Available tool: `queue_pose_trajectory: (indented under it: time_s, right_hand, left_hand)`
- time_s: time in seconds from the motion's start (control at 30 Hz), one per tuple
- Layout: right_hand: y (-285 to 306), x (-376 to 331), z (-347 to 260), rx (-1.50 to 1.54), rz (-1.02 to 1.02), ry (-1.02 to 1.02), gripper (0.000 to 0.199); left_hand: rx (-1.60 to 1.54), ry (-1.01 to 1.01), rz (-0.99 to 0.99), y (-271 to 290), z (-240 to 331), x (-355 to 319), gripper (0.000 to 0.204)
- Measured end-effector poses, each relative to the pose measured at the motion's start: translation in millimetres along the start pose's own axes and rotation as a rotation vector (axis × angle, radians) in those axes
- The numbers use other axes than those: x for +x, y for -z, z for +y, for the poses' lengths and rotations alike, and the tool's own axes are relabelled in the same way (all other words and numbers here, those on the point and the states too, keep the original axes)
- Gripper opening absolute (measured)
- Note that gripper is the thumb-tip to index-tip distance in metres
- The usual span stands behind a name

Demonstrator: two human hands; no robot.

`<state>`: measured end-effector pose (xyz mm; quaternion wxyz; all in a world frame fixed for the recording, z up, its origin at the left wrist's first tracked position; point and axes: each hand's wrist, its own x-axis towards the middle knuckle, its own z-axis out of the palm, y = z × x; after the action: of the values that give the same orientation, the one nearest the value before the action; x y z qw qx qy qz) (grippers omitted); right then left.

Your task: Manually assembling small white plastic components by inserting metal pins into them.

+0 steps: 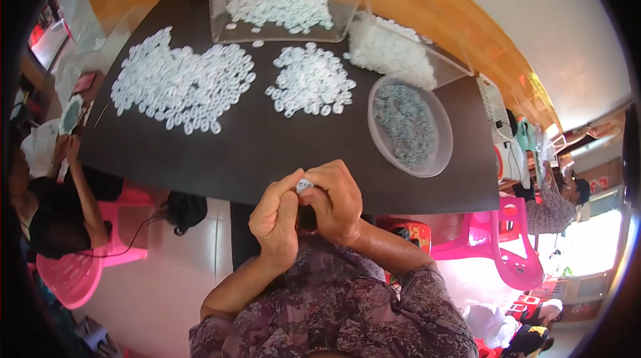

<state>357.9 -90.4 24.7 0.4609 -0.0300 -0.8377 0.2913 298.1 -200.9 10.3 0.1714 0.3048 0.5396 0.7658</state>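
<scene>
Near the table's front edge, my left hand (277, 218) and my right hand (338, 201) meet with fingers closed. Between their fingertips they pinch a small white plastic piece (304, 184) with dark holes in its face. Most of that piece is covered by my thumbs and fingers. Beyond my hands lie a wide pile of white oval pieces (180, 81) on the left and a smaller pile of similar pieces (312, 81) in the middle. To the right, a round clear tub (375, 136) holds many small grey metal parts, too fine to make out singly.
At the back, a clear bin (215, 17) contains more white ovals; another clear container (455, 67) beside it holds whitish pieces. The dark table (247, 154) curves around them. Pink chairs (517, 271) stand at right and left. One person (63, 211) sits left, another (557, 204) farther right.
</scene>
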Motion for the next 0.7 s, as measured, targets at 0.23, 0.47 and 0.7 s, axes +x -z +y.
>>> queue_pose_trajectory:
  time_s: [0.23,0.47,0.7]
  right_hand:
    - [86,95,66,-0.471,0.186,0.171,0.007]
    - [168,184,177,-0.762,0.047,-0.222,0.013]
    - [127,135,133,-0.728,0.007,0.171,0.013]
  left_hand:
    - [0.018,0.147,0.046,16,-4,37,0.023]
    - [0.656,-0.192,-0.049,28,-14,93,0.014]
    - [0.988,-0.503,-0.131,20,-51,134,0.017]
